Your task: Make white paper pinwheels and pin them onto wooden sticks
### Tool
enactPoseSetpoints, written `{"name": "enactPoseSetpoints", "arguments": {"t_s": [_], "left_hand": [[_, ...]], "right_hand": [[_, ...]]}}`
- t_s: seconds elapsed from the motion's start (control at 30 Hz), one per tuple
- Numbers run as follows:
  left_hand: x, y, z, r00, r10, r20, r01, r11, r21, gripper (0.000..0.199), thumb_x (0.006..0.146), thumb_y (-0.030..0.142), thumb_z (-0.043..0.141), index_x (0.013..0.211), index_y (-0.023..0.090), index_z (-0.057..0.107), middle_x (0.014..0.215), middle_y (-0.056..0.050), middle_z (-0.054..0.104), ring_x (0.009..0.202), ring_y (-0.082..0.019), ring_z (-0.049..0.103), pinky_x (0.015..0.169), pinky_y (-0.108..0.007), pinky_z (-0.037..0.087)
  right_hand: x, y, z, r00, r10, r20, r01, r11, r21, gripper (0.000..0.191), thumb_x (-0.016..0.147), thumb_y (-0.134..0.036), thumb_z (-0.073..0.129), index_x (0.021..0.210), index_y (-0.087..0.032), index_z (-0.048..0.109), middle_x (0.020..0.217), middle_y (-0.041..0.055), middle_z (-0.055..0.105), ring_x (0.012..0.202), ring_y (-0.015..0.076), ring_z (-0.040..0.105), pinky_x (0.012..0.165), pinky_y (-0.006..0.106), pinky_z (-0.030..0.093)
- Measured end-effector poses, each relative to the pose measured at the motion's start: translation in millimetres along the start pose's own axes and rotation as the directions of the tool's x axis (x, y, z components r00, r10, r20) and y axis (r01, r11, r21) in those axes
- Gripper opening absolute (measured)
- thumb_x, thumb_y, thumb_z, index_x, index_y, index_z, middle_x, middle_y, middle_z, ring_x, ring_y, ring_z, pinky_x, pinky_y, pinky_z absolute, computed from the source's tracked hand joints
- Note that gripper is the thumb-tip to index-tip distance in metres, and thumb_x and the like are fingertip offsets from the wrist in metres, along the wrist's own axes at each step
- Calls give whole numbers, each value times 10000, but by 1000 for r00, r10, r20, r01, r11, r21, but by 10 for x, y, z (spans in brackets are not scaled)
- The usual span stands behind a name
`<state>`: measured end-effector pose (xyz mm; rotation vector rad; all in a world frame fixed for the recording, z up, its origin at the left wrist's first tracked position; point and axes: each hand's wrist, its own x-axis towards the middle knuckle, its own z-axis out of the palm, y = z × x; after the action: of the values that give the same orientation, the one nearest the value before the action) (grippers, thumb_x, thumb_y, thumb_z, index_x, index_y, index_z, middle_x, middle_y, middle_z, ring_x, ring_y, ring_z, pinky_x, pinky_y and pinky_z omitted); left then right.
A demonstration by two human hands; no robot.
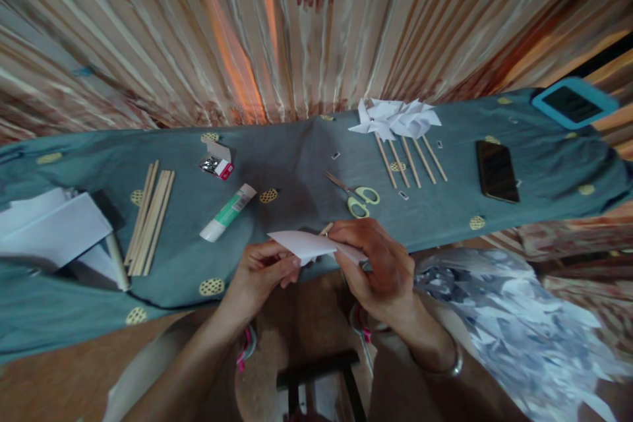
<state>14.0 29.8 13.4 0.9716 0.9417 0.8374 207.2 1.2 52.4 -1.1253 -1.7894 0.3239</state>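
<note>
A folded piece of white paper [304, 244] is held between my two hands at the table's front edge. My left hand [264, 270] pinches its left side between thumb and fingers. On the right side, my right hand [373, 264] has its fingers closed round the paper, and the tip of a wooden stick [326, 229] shows beside them. Just beyond my right hand lie scissors with green handles [360, 201]. A green and white glue stick [228, 213] lies left of centre, and an open small box of metal pins [216, 161] is behind it.
Wooden sticks [151, 221] and white paper sheets [54, 227] lie at the left. White paper pinwheels [395, 120] on sticks rest at the back right, near a dark phone [497, 171] and a blue-framed device [573, 103]. Paper pieces [534, 323] are heaped below at the right.
</note>
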Motion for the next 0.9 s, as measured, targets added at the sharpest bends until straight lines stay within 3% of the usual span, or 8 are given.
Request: {"name": "enactPoseSetpoints", "arguments": {"t_s": [0.27, 0.53, 0.9], "left_hand": [[-16, 74, 54, 999, -16, -34, 15, 1000, -6, 236, 679, 368, 802, 600, 173, 695, 463, 21, 519, 402, -66, 384, 409, -211, 271], [-5, 42, 14, 1000, 14, 16, -14, 1000, 19, 281, 724, 401, 776, 580, 172, 700, 467, 12, 512, 414, -68, 383, 423, -219, 273], [-25, 27, 3, 1000, -27, -4, 27, 999, 47, 324, 702, 465, 789, 621, 156, 734, 470, -2, 525, 421, -77, 397, 423, -222, 292]], "right_hand": [[36, -67, -12, 990, 144, -7, -143, 988, 53, 136, 918, -150, 575, 1025, -216, 626, 938, 31, 739, 882, 152, 704, 817, 292, 555], [5, -52, -21, 997, 81, -6, -80, 996, 42, 189, 894, -97, 592, 1055, -194, 616, 968, 46, 734, 922, 149, 690, 844, 285, 544], [-6, -53, -41, 996, 94, -3, -94, 994, 48, 205, 894, -97, 576, 1058, -212, 620, 975, 43, 735, 916, 157, 690, 834, 307, 555]]}}
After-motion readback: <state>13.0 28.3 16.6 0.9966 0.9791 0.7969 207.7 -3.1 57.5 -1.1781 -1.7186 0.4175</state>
